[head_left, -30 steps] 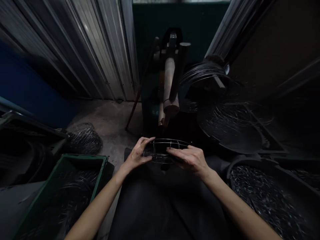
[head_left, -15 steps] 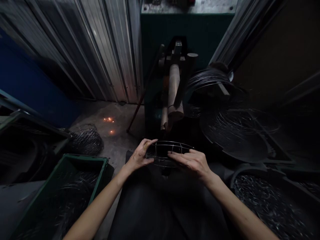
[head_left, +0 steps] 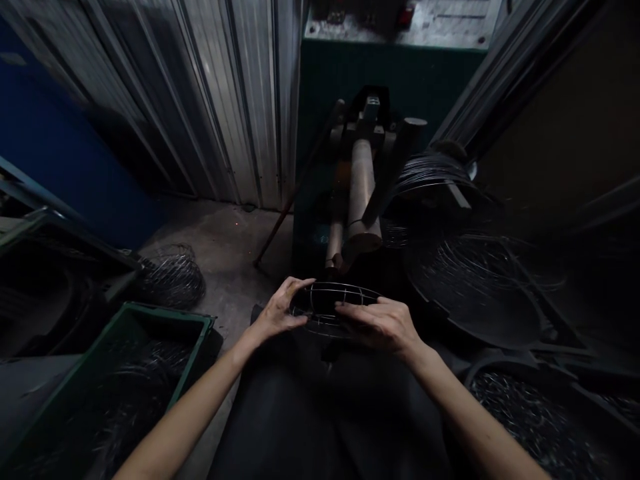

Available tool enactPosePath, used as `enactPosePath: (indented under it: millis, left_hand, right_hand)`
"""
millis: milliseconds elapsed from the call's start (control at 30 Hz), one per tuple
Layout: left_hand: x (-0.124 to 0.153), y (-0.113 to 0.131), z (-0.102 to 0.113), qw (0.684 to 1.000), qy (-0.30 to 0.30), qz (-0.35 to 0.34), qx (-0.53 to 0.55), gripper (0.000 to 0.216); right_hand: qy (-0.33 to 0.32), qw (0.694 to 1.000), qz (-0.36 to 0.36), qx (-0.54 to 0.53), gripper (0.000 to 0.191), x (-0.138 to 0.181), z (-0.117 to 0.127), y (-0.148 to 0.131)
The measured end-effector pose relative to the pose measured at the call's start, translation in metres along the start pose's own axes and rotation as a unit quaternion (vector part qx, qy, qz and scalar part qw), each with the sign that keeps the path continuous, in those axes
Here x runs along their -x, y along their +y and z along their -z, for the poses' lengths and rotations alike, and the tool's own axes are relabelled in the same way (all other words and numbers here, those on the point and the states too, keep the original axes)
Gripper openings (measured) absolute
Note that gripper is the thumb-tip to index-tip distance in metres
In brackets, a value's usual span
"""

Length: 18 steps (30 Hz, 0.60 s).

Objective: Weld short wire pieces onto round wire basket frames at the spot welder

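Note:
A round wire frame (head_left: pixel 327 301) made of thin rings and cross wires is held level in front of me, just below the tip of a welding machine's arm (head_left: pixel 361 193). My left hand (head_left: pixel 278 311) grips the frame's left rim with curled fingers. Over the frame's right side lies my right hand (head_left: pixel 383 324), fingers pressed down on the wires. The frame's near edge is partly hidden by my hands.
A green machine body (head_left: pixel 390 73) stands behind the arm. A green crate (head_left: pixel 125 373) with wire pieces sits at lower left, a wire bundle (head_left: pixel 170 275) on the floor beyond it. Dark trays of wire parts (head_left: pixel 540 413) and stacked rings (head_left: pixel 475 280) fill the right. Corrugated metal walls stand behind.
Sparks seen on the floor half a second ago are gone. The view has tilted upward slightly; both hands keep their hold on the wire frame.

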State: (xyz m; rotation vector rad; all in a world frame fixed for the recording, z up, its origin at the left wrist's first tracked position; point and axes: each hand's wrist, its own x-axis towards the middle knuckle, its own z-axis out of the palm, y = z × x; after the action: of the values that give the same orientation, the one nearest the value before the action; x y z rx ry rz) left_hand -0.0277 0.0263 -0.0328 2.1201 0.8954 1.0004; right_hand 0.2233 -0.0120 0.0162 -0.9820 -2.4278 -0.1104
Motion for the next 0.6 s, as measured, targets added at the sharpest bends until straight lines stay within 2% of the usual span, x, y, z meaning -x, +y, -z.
enactPosePath:
  millis: [167, 600]
  left_hand:
    - [-0.0024, 0.0003, 0.0013, 1.000, 0.002, 0.004, 0.006, 0.069]
    - [-0.0039, -0.0002, 0.0024, 1.000, 0.004, 0.012, -0.005, 0.070]
  right_hand:
    - [-0.022, 1.000, -0.016, 0.008, 0.022, -0.0057, 0.0032, 0.0006]
    - [0.036, 0.996, 0.055, 0.069, 0.023, -0.0096, 0.0024, 0.0019]
